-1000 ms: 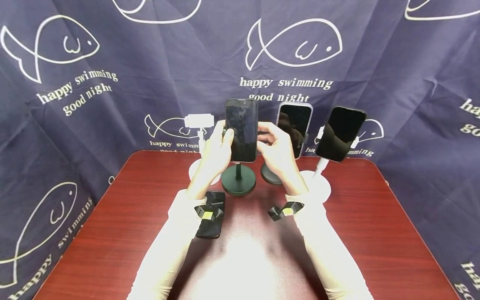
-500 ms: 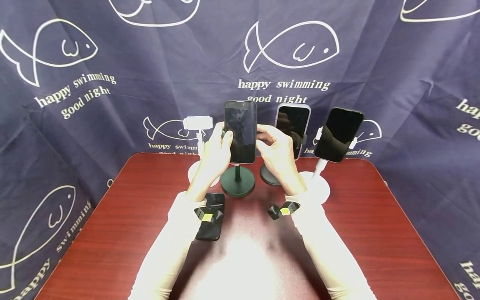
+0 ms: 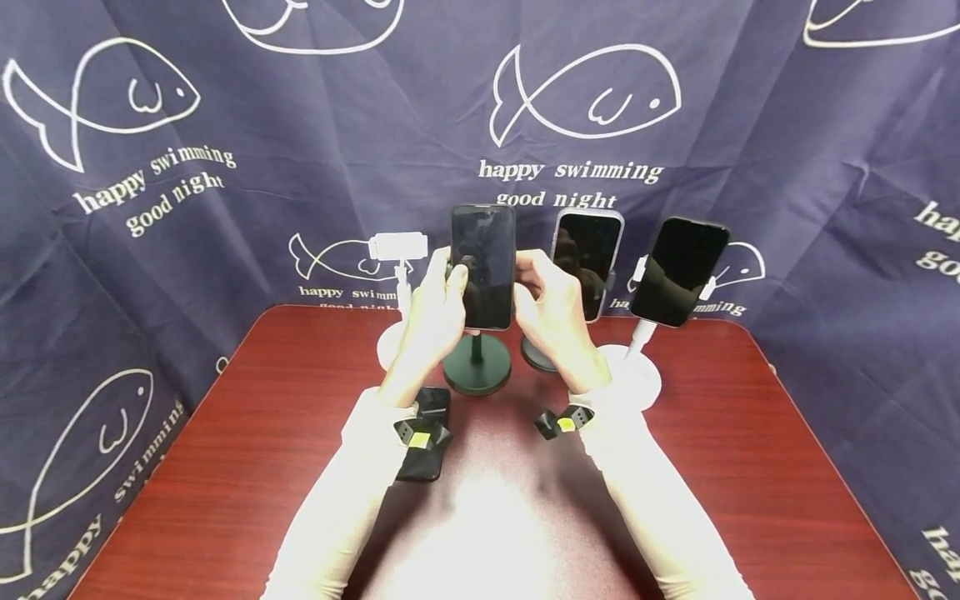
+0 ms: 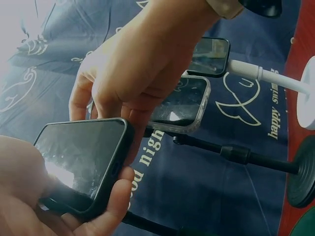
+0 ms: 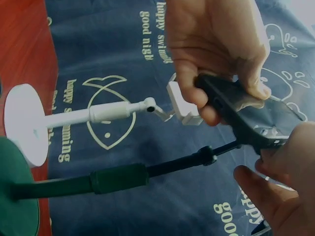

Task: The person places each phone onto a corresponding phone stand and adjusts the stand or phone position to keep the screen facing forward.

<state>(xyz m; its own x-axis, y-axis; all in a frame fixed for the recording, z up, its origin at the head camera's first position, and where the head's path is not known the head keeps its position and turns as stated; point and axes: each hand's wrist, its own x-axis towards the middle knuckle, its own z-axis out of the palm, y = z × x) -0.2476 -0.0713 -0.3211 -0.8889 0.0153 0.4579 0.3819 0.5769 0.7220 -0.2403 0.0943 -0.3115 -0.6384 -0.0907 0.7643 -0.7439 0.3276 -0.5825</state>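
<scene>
A dark smartphone stands upright at the green phone stand, screen toward me. My left hand grips its left edge, thumb on the screen side and fingers behind, as the left wrist view also shows of the phone. On the other side my right hand bends its thumb and fingers round the phone's right edge. In the right wrist view the green post runs up to the back of the phone. The stand's clamp is hidden behind phone and hands.
A white phone stand holds no phone, at the left. To the right, a light-framed phone and a black phone sit on stands. Another black phone lies on the red table, partly under my left wrist. A fish-print curtain hangs behind.
My right thumb and fingers curl in more at the phone's right edge. The left hand keeps its grip. The phone has hardly shifted, and the view itself has moved slightly.
</scene>
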